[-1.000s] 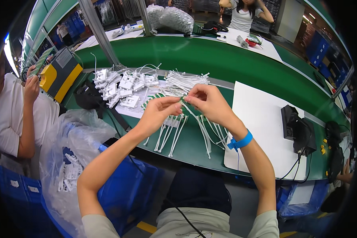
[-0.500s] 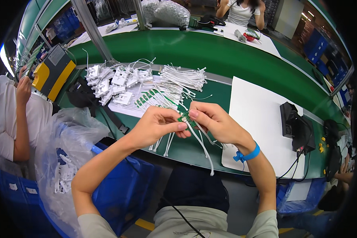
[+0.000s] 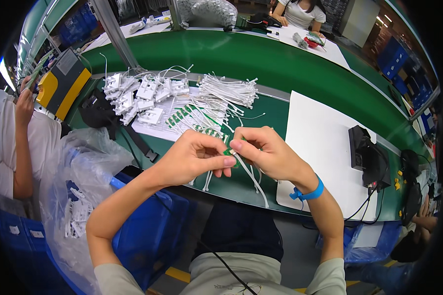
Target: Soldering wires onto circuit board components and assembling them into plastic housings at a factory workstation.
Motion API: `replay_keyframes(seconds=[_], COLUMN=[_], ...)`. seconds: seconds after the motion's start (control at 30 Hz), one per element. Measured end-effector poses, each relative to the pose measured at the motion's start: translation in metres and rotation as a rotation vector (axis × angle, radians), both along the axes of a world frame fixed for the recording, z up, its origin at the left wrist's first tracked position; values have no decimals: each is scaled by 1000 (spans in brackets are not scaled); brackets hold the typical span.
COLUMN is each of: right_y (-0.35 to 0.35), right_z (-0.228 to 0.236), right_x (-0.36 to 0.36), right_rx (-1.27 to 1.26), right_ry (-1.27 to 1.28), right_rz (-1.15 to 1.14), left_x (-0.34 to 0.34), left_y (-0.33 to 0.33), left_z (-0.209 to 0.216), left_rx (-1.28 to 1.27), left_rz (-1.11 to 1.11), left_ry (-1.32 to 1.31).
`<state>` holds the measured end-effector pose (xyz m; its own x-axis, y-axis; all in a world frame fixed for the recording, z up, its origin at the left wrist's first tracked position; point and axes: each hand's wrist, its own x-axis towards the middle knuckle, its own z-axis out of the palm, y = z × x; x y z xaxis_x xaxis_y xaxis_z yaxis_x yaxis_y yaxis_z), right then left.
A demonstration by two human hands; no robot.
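So both hands are pinched together on a small green circuit board (image 3: 228, 152), left hand (image 3: 189, 160) and right hand (image 3: 267, 153) meeting fingertip to fingertip. A white cable (image 3: 253, 178) trails down from under the right hand, and beyond both hands sits a bundle of white cables (image 3: 229, 91) beside white plastic connectors (image 3: 138, 96).

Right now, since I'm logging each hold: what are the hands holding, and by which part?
Both hands, left hand and right hand, pinch a small green circuit board between their fingertips; its white cable hangs free below.

white sheet (image 3: 325, 142) open; connectors (image 3: 142, 96) crowd left.
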<state>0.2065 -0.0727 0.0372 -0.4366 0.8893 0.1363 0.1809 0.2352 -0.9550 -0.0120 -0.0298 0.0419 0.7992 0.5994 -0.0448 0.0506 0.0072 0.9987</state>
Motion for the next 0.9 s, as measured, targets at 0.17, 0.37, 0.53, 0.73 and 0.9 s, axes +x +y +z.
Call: replay_keyframes(seconds=[0.17,0.37,0.53,0.73,0.9], right_y=[-5,-11,-5,-9,-1], right_z=[7,13,9,15,8], right_x=[-6,-4,-8,-3,-1], right_rx=[32,-204,-64,-256,-269], right_ry=[49,208,48,111,148], right_rz=[28,82,13,62,116], left_x=[1,-1,0,-3,0], left_y=[-5,0,6,0,0], left_z=[4,6,4,6,4], left_rx=[-36,-46,-22,25,-20], left_rz=[40,-57,-69,-75,-37], left_ry=[-16,-36,-20,-14,-12])
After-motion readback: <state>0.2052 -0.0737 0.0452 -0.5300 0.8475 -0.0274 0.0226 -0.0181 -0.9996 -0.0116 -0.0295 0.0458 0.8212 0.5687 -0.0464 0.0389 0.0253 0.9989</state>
